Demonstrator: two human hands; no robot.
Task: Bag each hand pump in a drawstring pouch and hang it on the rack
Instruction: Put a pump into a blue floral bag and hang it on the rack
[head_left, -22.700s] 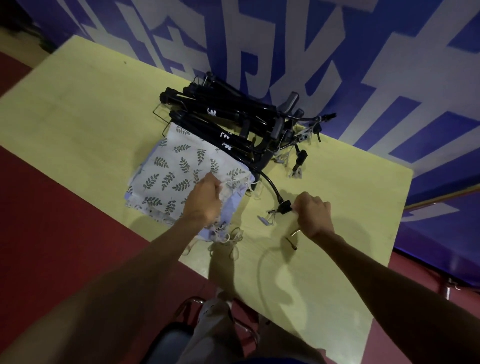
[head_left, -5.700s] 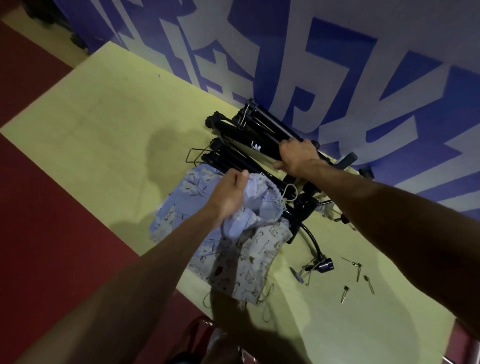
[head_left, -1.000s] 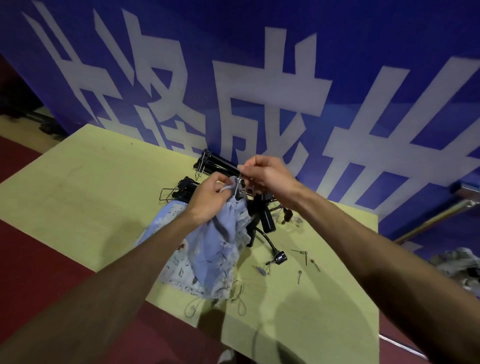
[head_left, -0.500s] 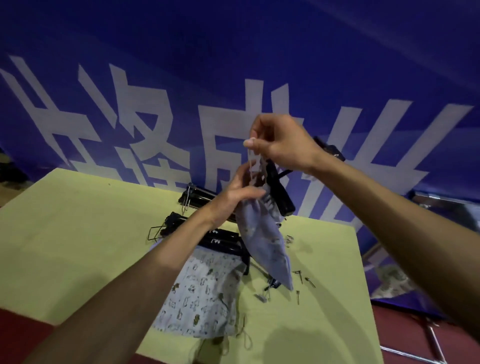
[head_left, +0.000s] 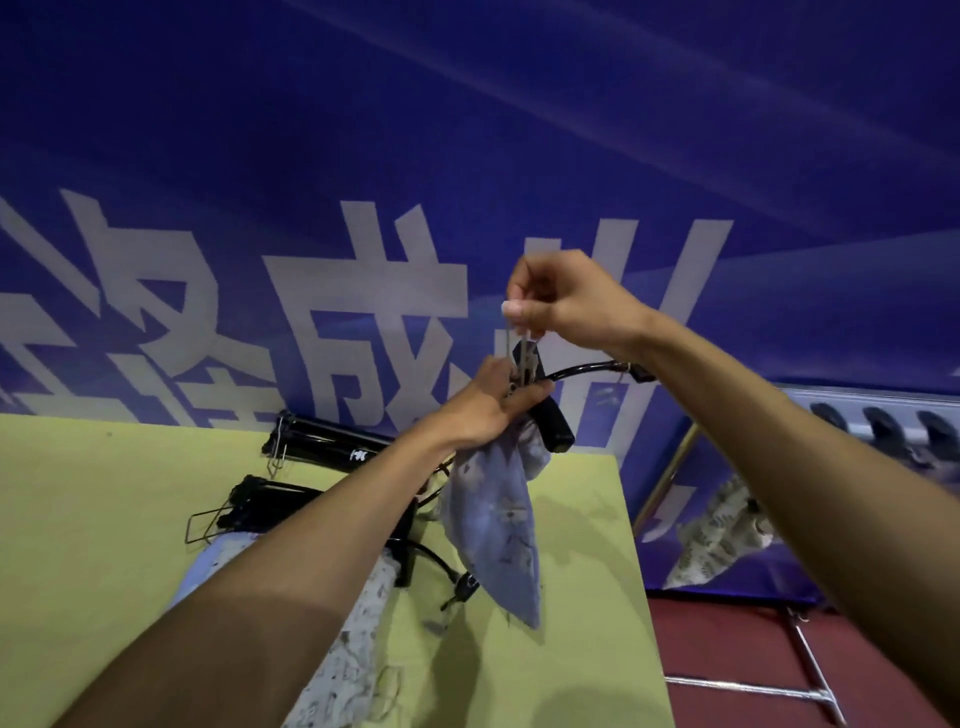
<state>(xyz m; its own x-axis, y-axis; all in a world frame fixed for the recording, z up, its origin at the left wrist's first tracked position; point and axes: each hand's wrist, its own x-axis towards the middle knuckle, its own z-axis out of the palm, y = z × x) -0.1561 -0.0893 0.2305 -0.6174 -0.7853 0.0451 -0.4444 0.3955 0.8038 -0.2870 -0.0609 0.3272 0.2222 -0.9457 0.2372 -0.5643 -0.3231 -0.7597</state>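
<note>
Above yellow table (head_left: 104, 519), left hand (head_left: 483, 410) grips vertical pouch (head_left: 498, 530), pump handle (head_left: 553, 428) up; right hand (head_left: 566, 301) pinches drawstring (head_left: 509, 340).

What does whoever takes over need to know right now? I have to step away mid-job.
Left hand grips the neck of the blue pouch; right hand pinches its drawstring, pulled upward.
Done: the pump is in the pouch, handle and hose poking out, held above the table.
To do: cinch it, hang it on the rack, then bag the other pumps using the spare pouches.
</note>
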